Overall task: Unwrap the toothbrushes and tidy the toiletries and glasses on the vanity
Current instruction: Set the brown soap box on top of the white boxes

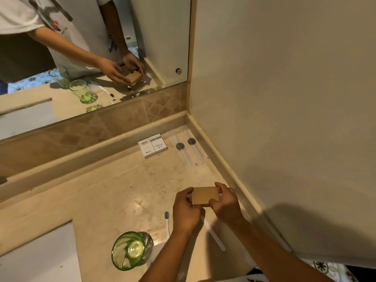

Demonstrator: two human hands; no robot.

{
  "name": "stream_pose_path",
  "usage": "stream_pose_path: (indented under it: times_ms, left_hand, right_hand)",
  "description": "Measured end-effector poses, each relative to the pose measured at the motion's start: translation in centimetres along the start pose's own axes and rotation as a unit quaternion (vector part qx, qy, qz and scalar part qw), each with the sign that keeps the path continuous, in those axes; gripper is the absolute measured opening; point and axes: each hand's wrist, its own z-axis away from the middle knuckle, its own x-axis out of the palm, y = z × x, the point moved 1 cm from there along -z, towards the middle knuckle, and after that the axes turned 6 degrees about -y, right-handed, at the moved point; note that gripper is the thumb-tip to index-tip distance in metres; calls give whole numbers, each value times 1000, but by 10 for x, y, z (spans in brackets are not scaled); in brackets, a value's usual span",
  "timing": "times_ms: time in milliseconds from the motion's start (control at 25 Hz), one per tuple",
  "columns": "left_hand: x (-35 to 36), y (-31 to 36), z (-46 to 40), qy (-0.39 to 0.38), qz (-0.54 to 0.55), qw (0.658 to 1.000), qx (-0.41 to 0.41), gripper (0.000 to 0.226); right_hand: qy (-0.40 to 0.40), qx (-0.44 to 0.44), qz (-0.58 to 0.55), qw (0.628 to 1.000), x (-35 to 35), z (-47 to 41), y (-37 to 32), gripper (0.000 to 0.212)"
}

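Note:
A small brown cardboard box (205,195) is held just above the marble vanity top (114,192), near the right wall. My left hand (186,210) grips its left end and my right hand (227,202) grips its right end. An unwrapped white toothbrush (167,220) with dark bristles lies beside my left wrist. A second white toothbrush handle (213,234) lies between my forearms, its head hidden under my hands. A green drinking glass (128,250) stands upright at the front. Two white toiletry boxes (153,146) and two wrapped items (188,149) lie at the back corner.
A mirror (81,58) runs along the back above a tiled upstand and reflects my hands, the box and two green glasses. The sink cut-out (40,255) is at the lower left. The wall (284,119) closes off the right side.

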Motion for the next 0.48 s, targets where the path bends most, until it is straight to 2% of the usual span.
stream_pose_path:
  times_ms: [120, 200, 360, 480]
  left_hand:
    - [-22, 2, -9, 49, 7, 999, 7, 51]
    - [-36, 4, -15, 75, 4, 997, 6, 48]
    - [-63, 11, -30, 115, 7, 993, -2, 45]
    - [-84, 17, -43, 142, 15, 990, -15, 41]
  right_hand:
    - [-60, -20, 19, 998, 6, -12, -26, 73]
    - [-71, -40, 8, 997, 12, -21, -40, 76]
    - [-68, -61, -43, 995, 30, -36, -63, 51]
    - [-80, -81, -55, 992, 48, -51, -79, 44]
